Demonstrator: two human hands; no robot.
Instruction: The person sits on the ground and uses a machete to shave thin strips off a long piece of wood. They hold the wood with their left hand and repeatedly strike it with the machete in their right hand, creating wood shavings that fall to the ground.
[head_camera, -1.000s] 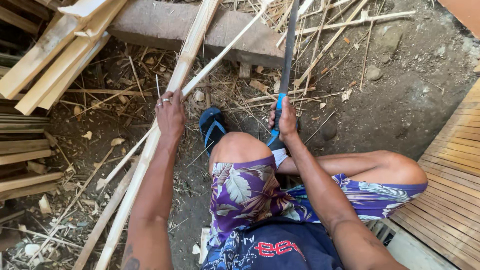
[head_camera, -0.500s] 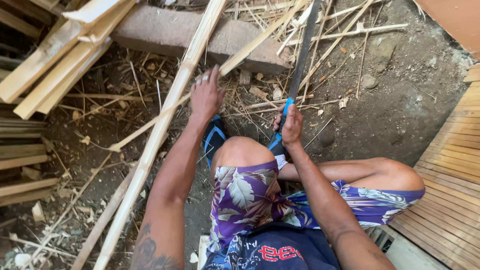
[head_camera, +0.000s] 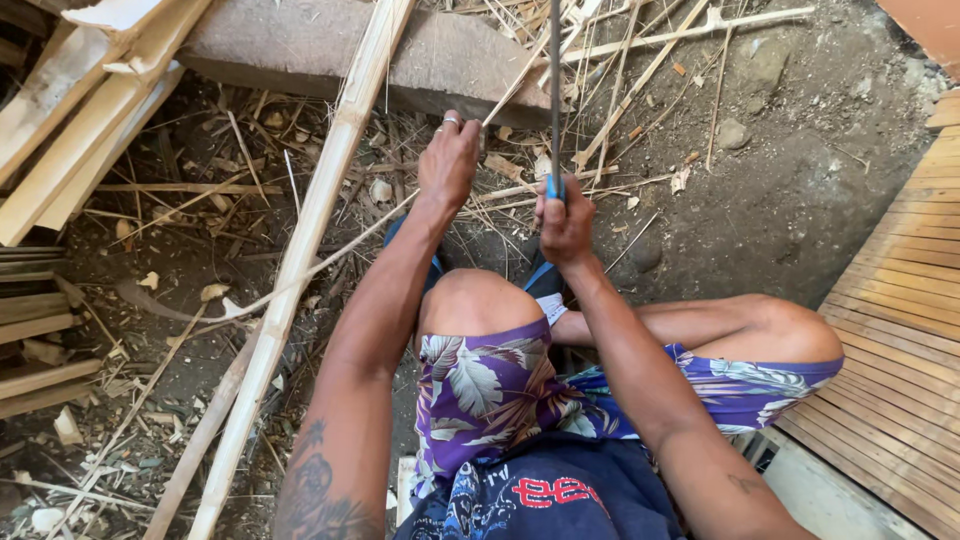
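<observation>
- Far left of my grip, a stack of flat wooden boards (head_camera: 70, 110) lies on the littered ground, well apart from both hands.
- A long pale bamboo pole (head_camera: 300, 250) runs diagonally just left of my left forearm, from the lower left up toward the top edge.
- My left hand (head_camera: 448, 160) is closed around 1 thin bamboo strip (head_camera: 520, 75). The strip comes out of my fist and slants up to the right, across the grey stone slab (head_camera: 300, 45) lying beyond my knuckles.
- Just right of that fist, my right hand (head_camera: 565, 220) is clenched on the blue handle (head_camera: 555, 187) of a long knife. The dark blade (head_camera: 555, 80) stands straight up from this grip, seen nearly edge-on, and crosses the strip a little above both hands.
- The 2 hands sit near each other, above my raised knee.
- Further right, loose bamboo splints (head_camera: 700, 25) lie on bare dirt, and slatted wooden planks (head_camera: 900, 330) fill the right edge.
</observation>
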